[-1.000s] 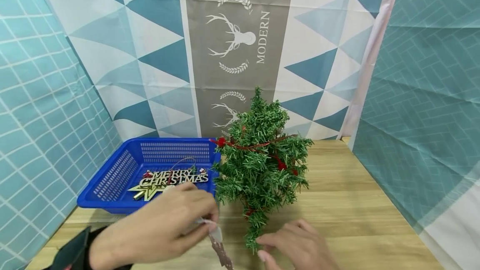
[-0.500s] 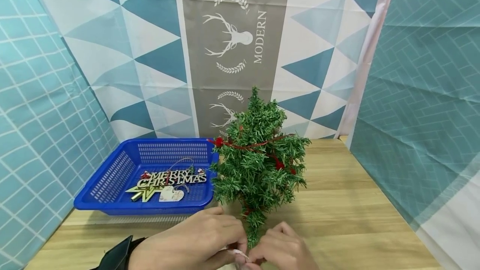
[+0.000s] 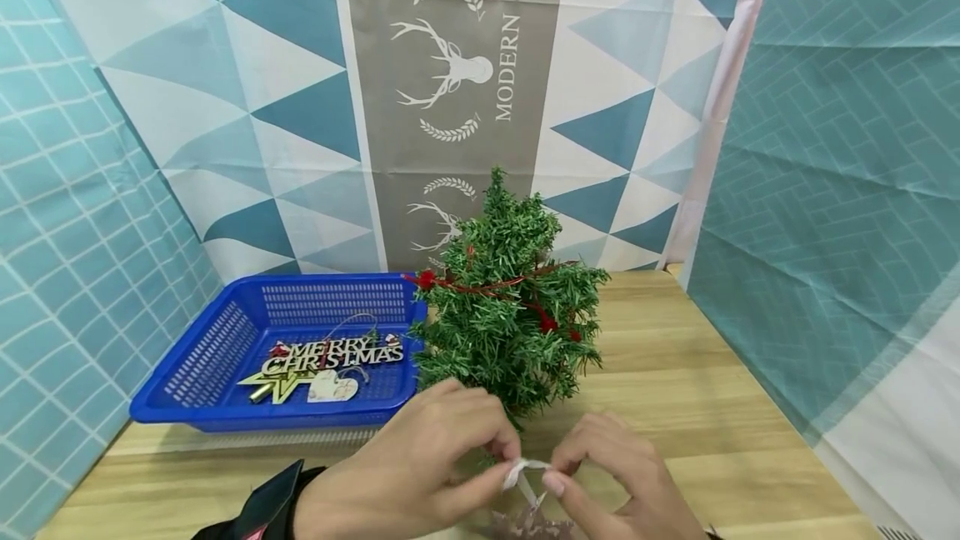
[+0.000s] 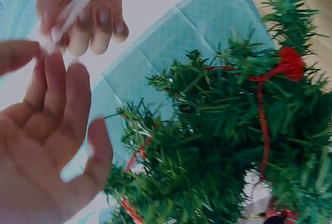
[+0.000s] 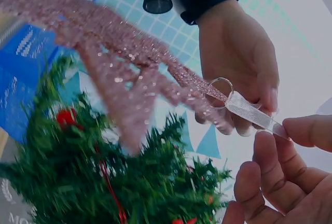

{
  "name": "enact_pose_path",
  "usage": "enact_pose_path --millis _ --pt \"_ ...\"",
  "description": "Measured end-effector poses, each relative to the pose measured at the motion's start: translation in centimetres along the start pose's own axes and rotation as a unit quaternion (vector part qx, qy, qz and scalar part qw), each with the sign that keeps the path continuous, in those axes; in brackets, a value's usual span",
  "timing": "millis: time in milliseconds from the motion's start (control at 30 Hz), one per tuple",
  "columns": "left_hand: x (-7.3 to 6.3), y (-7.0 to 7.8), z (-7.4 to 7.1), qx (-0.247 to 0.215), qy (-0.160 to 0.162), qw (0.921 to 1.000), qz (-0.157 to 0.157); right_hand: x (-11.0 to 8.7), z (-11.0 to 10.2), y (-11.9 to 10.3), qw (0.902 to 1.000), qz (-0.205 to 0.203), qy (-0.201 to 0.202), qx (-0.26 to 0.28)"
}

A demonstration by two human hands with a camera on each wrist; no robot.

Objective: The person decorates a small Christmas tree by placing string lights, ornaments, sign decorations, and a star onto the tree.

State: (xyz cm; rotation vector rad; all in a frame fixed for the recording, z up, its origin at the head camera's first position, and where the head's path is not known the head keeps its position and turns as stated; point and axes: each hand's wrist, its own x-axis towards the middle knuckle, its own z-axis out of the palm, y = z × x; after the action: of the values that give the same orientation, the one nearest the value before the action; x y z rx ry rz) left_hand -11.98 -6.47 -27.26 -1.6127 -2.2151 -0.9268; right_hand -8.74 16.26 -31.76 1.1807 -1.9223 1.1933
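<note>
A pink glittery ornament with pointed edges hangs from a small metal ring and a white ribbon loop. Its lower part runs out of the head view, and its full shape is hard to make out. My left hand pinches one side of the ribbon between thumb and forefinger. On the other side, my right hand pinches the same ribbon, so the loop is spread between both hands. Just beyond them stands a small green Christmas tree, wound with a red garland.
To the left of the tree, a blue basket holds a Merry Christmas sign, a gold star and a heart tag. Patterned cloth hangs behind and at both sides of the wooden table.
The right hand has come over to the ribbon, which only the left hand held before. Both hands have then drawn a little apart, opening the loop. The head view has shifted slightly.
</note>
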Motion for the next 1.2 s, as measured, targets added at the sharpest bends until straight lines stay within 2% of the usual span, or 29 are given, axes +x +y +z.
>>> enact_pose_path --millis 100,200,333,500,533,733,800,900,967,1033,1100,1200 --pt "1.3 -0.1 0.5 0.060 0.071 0.9956 0.010 0.6 -0.9 0.3 0.9996 0.028 0.006 -0.008" --pt "2.3 -0.4 0.9 0.153 0.122 0.9807 0.008 1.5 -1.8 0.8 0.9967 0.074 0.006 -0.033" --pt "3.3 -1.1 1.6 0.276 0.157 0.9482 0.008 2.7 -2.7 2.1 0.9883 0.124 0.014 -0.087" --pt "4.2 -1.7 2.3 0.393 0.192 0.8987 0.023 3.6 -2.9 3.4 0.9793 0.139 0.032 -0.144" --pt "4.3 -1.7 2.3 0.412 0.199 0.8888 0.025 3.8 -2.8 3.5 0.9775 0.139 0.032 -0.156" --pt "4.6 -2.0 2.4 0.493 0.215 0.8428 0.020 4.7 -2.5 4.2 0.9660 0.133 0.029 -0.220" --pt "4.8 -2.2 2.3 0.520 0.219 0.8250 0.024 4.9 -2.4 4.3 0.9626 0.126 0.028 -0.239" --pt "5.0 -2.4 2.4 0.551 0.217 0.8054 0.031 5.2 -2.4 4.5 0.9583 0.112 0.028 -0.261" --pt "5.1 -2.5 2.5 0.563 0.215 0.7974 0.033 5.3 -2.4 4.7 0.9549 0.102 0.029 -0.278" --pt "5.0 -2.7 2.7 0.566 0.210 0.7967 0.033 5.3 -2.4 4.8 0.9515 0.093 0.028 -0.292" --pt "4.8 -2.7 2.9 0.561 0.200 0.8029 0.029 5.2 -2.4 4.8 0.9485 0.083 0.027 -0.304" --pt "4.4 -2.8 3.2 0.541 0.185 0.8202 0.023 4.8 -2.4 4.8 0.9461 0.071 0.025 -0.315"
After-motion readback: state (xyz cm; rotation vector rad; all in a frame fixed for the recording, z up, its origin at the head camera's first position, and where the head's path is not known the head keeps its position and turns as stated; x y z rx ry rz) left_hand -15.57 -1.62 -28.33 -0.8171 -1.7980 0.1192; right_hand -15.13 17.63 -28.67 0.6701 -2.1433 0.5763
